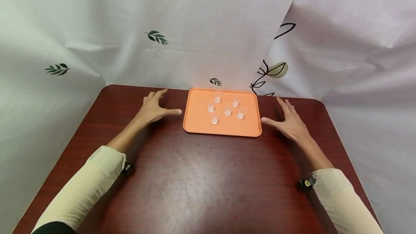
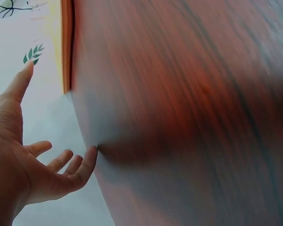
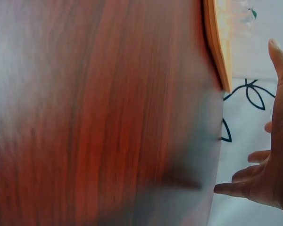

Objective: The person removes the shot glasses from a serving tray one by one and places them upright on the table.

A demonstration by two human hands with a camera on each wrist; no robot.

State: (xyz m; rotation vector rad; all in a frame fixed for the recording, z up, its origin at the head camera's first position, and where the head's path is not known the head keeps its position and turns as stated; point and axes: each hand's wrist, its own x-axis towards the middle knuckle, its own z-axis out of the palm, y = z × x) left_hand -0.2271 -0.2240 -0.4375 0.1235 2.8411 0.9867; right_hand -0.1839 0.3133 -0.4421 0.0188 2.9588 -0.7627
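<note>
- While the head view looks down on the dark wooden table (image 1: 201,183), an orange tray (image 1: 195,125) lies flat near its far edge, carrying six small clear cups (image 1: 228,109), all upright and set apart from one another.
- On the same view the left hand (image 1: 154,109) rests on the table just left of the tray, fingers spread and relaxed, thumb pointing at the tray's rim but not touching it; it grips nothing.
- Mirroring it, the right hand (image 1: 290,122) sits just right of the tray, fingers likewise spread, thumb tip close to the rim, holding nothing.
- Judged from this, the step in hand is the approach to the tray's two short sides; the next move calls for both hands to close evenly on the rims and keep the tray level, so the cups do not tip.
- From the left wrist, the left hand (image 2: 23,165) shows loose, parted fingers, with the tray's edge (image 2: 66,47) apart from it.
- From the right wrist, blurred, the right hand (image 3: 269,169) is released too, the tray's edge (image 3: 217,52) nearby.
</note>
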